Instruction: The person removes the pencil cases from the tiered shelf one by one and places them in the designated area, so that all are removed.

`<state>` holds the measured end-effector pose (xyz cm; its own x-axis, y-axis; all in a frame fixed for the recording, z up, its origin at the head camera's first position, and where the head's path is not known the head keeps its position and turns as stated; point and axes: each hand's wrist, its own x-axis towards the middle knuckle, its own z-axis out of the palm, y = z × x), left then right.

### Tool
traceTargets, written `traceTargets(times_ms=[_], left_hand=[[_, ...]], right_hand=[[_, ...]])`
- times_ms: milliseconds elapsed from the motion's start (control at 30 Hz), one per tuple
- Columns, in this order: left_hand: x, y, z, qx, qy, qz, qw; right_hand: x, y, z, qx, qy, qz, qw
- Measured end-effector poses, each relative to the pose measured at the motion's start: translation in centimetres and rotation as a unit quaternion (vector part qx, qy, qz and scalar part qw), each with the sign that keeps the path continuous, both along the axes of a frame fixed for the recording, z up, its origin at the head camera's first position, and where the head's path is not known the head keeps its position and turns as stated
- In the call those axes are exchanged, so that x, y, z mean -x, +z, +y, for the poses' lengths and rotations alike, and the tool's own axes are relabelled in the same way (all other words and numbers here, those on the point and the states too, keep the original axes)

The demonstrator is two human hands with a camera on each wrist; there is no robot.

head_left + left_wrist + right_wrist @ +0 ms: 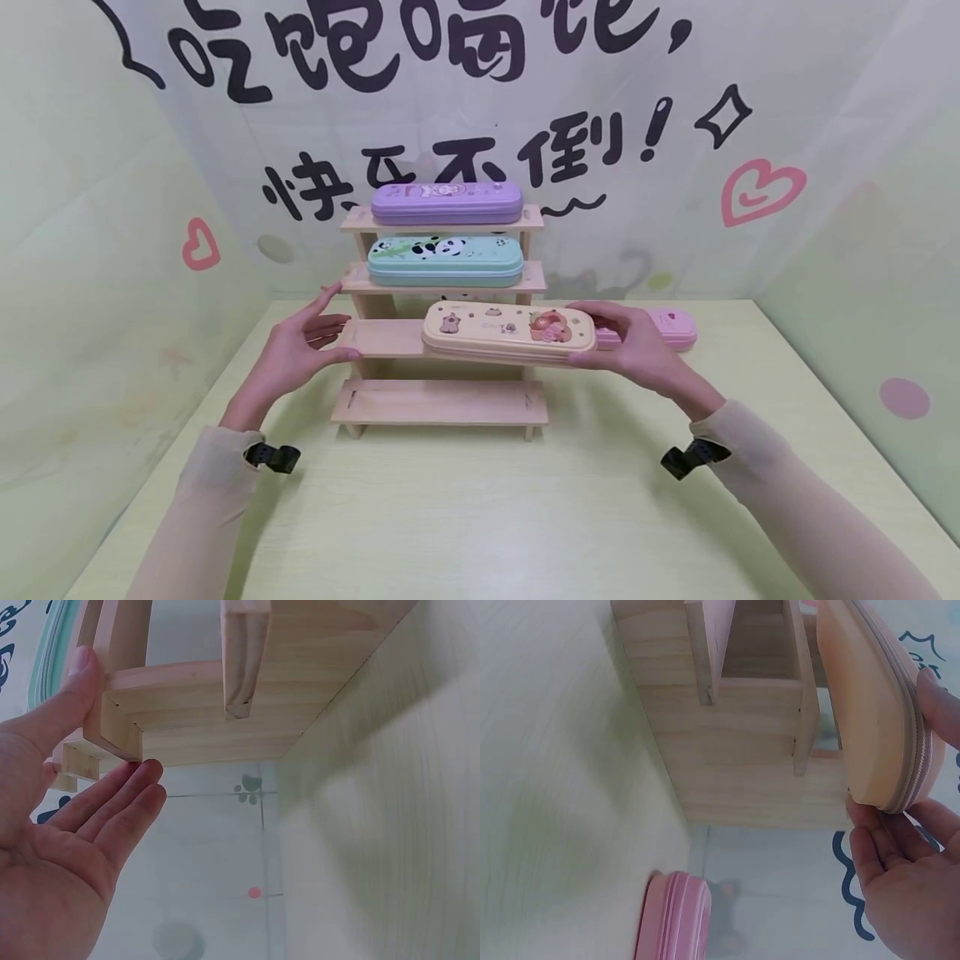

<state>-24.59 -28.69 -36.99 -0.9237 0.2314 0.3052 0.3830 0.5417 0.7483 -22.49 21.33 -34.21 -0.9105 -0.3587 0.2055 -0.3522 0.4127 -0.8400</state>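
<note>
The right hand [632, 346] is gripping, with bent thumb and fingers, the right end of a long peach-coloured zippered case with rounded ends and cartoon prints [510, 335]. This case is extending across the third tier from the top of the pale wooden four-tier rack [442, 402] and past its right side; whether it is touching the board, I cannot tell. At the rack's left end, the left hand [294, 348] is opening its fingers loosely, holding nothing. On the rack's upper tiers, a mint-green panda-printed case [446, 271] and a purple rounded case [446, 207] are resting; a glossy pink case [678, 329] is lying right of the rack.

Since only one end is being held, the free end could dip or catch the board. Releasing too far right could cause tipping; pushing hard could shift the rack.
</note>
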Motion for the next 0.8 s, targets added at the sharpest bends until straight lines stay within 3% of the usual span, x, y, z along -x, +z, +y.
traceTargets(times_ms=[400, 800], left_hand=[[0.0, -0.1, -0.1, -0.006, 0.001, -0.001, 1.0000], [0.0, 0.0, 0.0, -0.005, 0.000, -0.003, 1.0000]], right_hand=[[-0.8, -0.3, 3.8, 0.024, 0.025, 0.022, 0.9992], [-2.2, -0.2, 8.5, 0.011, 0.007, 0.039, 0.9992]])
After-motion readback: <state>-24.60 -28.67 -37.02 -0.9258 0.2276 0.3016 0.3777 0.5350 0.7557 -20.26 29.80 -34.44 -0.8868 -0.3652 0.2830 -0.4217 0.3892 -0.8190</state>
